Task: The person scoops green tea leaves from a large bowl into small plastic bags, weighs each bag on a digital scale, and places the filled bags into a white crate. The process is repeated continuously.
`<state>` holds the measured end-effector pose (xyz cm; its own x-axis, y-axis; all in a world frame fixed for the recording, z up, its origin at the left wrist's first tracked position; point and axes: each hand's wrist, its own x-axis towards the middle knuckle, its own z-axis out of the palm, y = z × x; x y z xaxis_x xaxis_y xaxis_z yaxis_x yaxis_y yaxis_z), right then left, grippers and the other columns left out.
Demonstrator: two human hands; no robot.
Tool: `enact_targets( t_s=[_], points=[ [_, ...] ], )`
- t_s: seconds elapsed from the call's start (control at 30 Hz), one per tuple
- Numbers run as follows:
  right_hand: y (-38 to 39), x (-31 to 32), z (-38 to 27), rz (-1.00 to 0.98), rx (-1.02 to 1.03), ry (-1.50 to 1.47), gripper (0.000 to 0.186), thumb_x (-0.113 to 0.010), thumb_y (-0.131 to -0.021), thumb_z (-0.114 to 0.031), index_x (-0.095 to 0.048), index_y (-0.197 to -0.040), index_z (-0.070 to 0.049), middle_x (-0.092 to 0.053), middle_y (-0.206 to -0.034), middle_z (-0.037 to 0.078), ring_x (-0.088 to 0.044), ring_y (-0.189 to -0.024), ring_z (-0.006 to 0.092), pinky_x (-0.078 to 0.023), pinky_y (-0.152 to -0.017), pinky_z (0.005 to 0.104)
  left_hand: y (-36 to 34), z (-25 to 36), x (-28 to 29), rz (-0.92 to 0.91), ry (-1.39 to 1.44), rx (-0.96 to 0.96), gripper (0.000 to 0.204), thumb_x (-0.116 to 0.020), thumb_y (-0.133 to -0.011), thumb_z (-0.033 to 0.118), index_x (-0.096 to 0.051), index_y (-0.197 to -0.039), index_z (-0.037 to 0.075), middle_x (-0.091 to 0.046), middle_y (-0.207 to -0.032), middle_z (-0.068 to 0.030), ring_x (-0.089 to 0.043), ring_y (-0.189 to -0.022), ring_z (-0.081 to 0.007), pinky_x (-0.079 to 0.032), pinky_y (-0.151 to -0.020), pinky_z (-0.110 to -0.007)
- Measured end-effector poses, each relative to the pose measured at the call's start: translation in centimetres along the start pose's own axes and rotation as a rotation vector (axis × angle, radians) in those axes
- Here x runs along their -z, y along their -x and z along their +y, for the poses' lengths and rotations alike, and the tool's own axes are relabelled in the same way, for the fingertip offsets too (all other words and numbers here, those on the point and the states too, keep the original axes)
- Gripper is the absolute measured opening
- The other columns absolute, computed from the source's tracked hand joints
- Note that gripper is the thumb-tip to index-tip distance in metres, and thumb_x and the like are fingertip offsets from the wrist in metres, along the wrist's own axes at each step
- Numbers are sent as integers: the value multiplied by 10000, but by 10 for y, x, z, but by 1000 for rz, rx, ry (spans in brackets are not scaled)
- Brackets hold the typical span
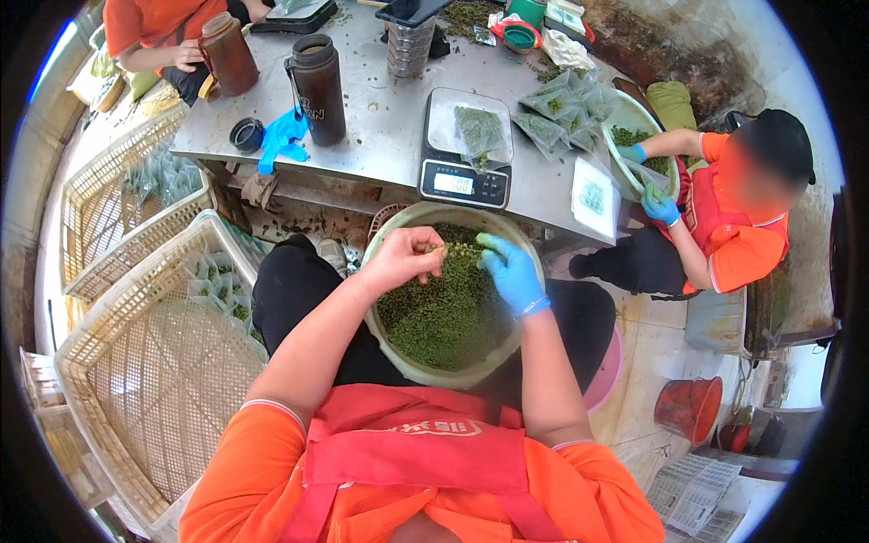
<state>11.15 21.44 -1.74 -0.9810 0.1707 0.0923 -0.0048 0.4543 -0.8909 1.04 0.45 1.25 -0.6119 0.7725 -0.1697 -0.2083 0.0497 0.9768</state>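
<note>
My bare left hand (404, 257) and my blue-gloved right hand (514, 279) are raised over a pale round basin (373, 324) that rests between my legs. Small green berries, like green peppercorns, fill much of the basin (433, 328). A thin sprig with green berries (462, 248) stretches between my two hands, pinched by the fingertips of each. Just beyond the basin, at the table's edge, a digital scale (465, 184) carries a clear bag of green berries (482, 134).
Filled clear bags (566, 109) lie on the metal table (385, 122), near dark bottles (317, 90) and a blue glove (282, 140). Slatted plastic crates (158, 362) stand at left. A co-worker (724, 208) handles a basin (625, 118) at right. A red bucket (688, 407) stands behind.
</note>
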Motion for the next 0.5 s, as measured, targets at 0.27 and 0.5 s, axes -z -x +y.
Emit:
enact_targets(
  t_s=[0.27,0.5],
  points=[
    [-4,-8,-53,-47,-316,-450,195,-606,-863,-109,-594,-1012,17,-643,-809,82,-625,-603,141,-488,-526,236,-2,1,2,-15,19,56,157,-620,-853,145,-585,-903,0,-617,-692,-39,-561,-572,-80,-447,-507,-211],
    [-8,0,-48,173,-483,-960,161,-537,-899,-120,-563,-1009,-5,-652,-860,147,-667,-711,240,-556,-619,322,-8,-13,10,-17,67,10,126,-631,-837,81,-609,-917,-15,-626,-781,-37,-594,-652,-97,-504,-610,-221]
  ],
)
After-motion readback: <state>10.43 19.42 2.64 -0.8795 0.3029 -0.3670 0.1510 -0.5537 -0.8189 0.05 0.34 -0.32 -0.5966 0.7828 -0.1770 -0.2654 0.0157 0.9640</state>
